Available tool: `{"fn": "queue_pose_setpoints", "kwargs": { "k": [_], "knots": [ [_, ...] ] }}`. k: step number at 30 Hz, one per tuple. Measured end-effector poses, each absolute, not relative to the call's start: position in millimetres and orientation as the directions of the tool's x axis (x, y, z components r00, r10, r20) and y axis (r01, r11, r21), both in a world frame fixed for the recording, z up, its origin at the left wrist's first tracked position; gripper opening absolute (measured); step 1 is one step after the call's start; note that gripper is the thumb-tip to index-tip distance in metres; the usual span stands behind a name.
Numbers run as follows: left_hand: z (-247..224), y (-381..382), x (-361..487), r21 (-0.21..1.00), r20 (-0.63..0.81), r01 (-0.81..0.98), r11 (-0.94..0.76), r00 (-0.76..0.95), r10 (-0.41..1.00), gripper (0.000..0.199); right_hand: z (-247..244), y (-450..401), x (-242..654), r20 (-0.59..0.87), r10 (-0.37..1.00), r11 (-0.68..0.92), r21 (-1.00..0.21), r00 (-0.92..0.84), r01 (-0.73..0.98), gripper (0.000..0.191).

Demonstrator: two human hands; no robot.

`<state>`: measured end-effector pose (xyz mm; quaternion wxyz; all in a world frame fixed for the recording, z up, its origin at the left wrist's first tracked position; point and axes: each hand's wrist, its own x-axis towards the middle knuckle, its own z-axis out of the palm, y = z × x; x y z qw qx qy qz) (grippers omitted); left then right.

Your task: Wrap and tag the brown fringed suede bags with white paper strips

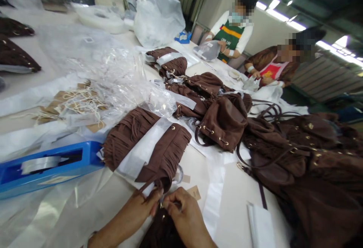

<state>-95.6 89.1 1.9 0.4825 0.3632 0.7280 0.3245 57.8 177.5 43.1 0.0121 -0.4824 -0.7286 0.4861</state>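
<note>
Low in the head view, both hands meet over a dark brown handbag (163,230) at the table's front edge. My left hand (149,201) has its fingers closed around the top of this bag; a thin brown strap lies beside its knuckles. With thumb and fingertips together, my right hand (181,207) pinches at a small gold metal fitting (162,205) on the bag. Fingers hide part of the fitting. Just beyond lies a brown fringed handbag (172,153) with a white paper band (144,147) around it. A tan paper tag (194,192) rests near my right hand.
A blue tape dispenser (93,153) stands at the left. Behind it are stringed tan tags (76,104) and clear plastic bags (113,64). Several brown bags (225,121) pile up at the right, near folded white paper (260,225). Two people (234,38) work across the table.
</note>
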Motion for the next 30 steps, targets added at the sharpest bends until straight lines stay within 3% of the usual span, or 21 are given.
{"fn": "queue_pose_setpoints", "kwargs": {
  "k": [5, 11, 17, 27, 30],
  "knots": [
    [20, 78, -106, 0.884, -0.401, 0.198, 0.423, -0.14, 0.905, 0.033, 41, 178, 57, -0.468, 0.697, 0.075, -0.706, -0.544, 0.704, 0.01],
    [10, 73, -102, 0.912, -0.32, 0.232, 0.338, -0.114, 0.941, 0.041, 39, 178, 56, -0.505, 0.674, 0.033, -0.708, -0.539, 0.705, 0.013],
    [-7, 63, -80, 0.782, -0.364, 0.414, 0.466, -0.303, 0.881, 0.052, 40, 176, 53, -0.513, 0.674, 0.004, -0.717, -0.532, 0.697, 0.015],
    [1, 64, -77, 0.687, -0.423, 0.521, 0.507, -0.28, 0.862, 0.035, 33, 175, 55, -0.521, 0.667, 0.024, -0.7, -0.532, 0.714, 0.014],
    [-3, 69, -79, 0.7, -0.371, 0.52, 0.49, -0.322, 0.871, 0.035, 35, 183, 57, -0.509, 0.625, 0.141, -0.672, -0.591, 0.727, 0.015]
  ]
}}
